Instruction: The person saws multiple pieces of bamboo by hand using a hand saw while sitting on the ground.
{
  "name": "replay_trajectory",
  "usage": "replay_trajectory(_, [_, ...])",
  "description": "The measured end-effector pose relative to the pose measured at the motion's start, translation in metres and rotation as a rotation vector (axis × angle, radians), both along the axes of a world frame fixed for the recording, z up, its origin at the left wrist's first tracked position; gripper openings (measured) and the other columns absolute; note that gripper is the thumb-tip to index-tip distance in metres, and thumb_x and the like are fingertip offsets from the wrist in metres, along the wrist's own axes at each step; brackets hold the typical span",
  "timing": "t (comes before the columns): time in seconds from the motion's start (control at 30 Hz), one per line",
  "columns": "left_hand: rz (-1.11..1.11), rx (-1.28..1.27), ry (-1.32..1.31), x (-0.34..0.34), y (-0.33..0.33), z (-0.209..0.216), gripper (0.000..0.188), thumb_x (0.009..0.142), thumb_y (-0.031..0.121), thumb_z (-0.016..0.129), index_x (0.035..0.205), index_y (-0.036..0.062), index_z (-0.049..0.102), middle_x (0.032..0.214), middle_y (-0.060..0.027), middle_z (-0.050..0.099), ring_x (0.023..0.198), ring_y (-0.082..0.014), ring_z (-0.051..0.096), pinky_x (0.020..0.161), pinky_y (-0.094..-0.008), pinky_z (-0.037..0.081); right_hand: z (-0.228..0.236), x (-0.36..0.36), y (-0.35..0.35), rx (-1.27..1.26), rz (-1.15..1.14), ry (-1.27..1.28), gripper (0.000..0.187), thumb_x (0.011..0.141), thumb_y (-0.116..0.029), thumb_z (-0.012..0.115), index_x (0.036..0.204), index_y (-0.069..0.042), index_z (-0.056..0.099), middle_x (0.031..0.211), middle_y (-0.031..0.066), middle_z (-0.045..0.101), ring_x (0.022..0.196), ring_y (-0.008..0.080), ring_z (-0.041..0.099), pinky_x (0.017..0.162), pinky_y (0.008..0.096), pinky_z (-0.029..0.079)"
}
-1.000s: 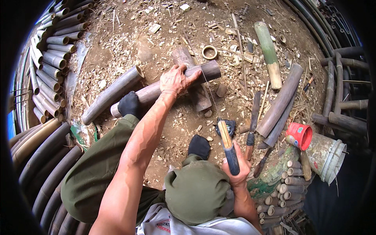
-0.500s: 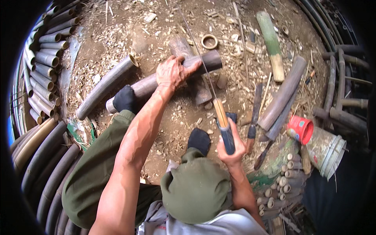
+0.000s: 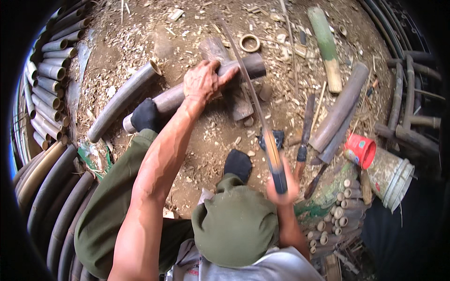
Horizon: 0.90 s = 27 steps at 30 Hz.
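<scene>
A dark bamboo pole (image 3: pixel 164 101) lies slantwise on the ground, its right part resting across a wooden block (image 3: pixel 240 107). My left hand (image 3: pixel 202 82) grips it from above, the thumb stretched toward the blade of a handsaw (image 3: pixel 253 93). That blade crosses the pole near its right end; whether it has cut in cannot be told. Blurred by motion, my right hand (image 3: pixel 289 185) is closed round the saw's black and wooden handle. My left foot in a dark sock (image 3: pixel 144 114) presses on the pole's near end.
Another bamboo piece (image 3: pixel 123 103) lies to the left, before stacked tubes (image 3: pixel 50 71). At right are a green-ended bamboo piece (image 3: pixel 323 44), a thick dark one (image 3: pixel 341 105), a long-bladed knife (image 3: pixel 307 124), a red container (image 3: pixel 360 151) and a dirty bucket (image 3: pixel 386 178). Chips litter the ground.
My right hand has drawn the saw back toward me and slightly right, and the handle has turned a little. The left hand keeps its grip on the bamboo pole.
</scene>
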<state>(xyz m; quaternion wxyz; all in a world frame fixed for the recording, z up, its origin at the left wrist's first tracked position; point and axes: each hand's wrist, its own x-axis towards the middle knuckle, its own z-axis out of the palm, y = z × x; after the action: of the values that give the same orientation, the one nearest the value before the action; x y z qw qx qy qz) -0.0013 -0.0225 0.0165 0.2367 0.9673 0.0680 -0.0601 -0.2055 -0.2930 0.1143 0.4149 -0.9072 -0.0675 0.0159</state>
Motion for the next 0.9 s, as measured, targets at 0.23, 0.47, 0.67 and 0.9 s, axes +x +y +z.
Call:
replay_trajectory(0.23, [-0.172, 0.081, -0.061, -0.011, -0.007, -0.004, 0.079, 0.065, 0.05, 0.083, 0.126, 0.0127, 0.05, 0.111, -0.0144, 0.059, 0.104, -0.0344, 0.062, 0.083, -0.045, 0.052, -0.004, 0.004, -0.001, 0.022, 0.012, -0.032, 0.054, 0.076, -0.003, 0.064, 0.128, 0.006, 0.056, 0.077, 0.0155, 0.065, 0.06, 0.022, 0.065, 0.057, 0.0341, 0.052])
replay_trajectory(0.47, [-0.116, 0.054, 0.114, -0.006, -0.011, 0.002, 0.073, 0.062, 0.048, 0.085, 0.119, 0.0148, 0.054, 0.113, -0.014, 0.059, 0.106, -0.0328, 0.063, 0.089, -0.0433, 0.052, 0.021, -0.027, -0.012, -0.096, 0.0, -0.019, 0.051, 0.078, -0.004, 0.067, 0.127, 0.007, 0.057, 0.084, 0.0168, 0.069, 0.059, 0.0232, 0.065, 0.055, 0.0338, 0.052])
replay_trajectory(0.67, [-0.083, 0.108, 0.042, -0.013, -0.009, 0.001, 0.073, 0.064, 0.049, 0.084, 0.121, 0.0149, 0.054, 0.113, -0.0137, 0.058, 0.109, -0.0319, 0.061, 0.089, -0.0433, 0.051, 0.0, -0.006, 0.001, -0.004, 0.005, -0.002, 0.055, 0.076, -0.003, 0.066, 0.129, 0.008, 0.055, 0.08, 0.0146, 0.067, 0.058, 0.0198, 0.063, 0.054, 0.0324, 0.052])
replay_trajectory(0.9, [-0.09, 0.082, 0.077, -0.009, -0.004, -0.002, 0.073, 0.063, 0.049, 0.084, 0.122, 0.0174, 0.055, 0.114, -0.0134, 0.059, 0.109, -0.0325, 0.062, 0.088, -0.0447, 0.052, 0.016, 0.006, 0.003, 0.007, 0.022, 0.064, 0.053, 0.078, -0.004, 0.064, 0.129, 0.008, 0.054, 0.083, 0.0169, 0.065, 0.065, 0.0227, 0.064, 0.062, 0.0339, 0.053])
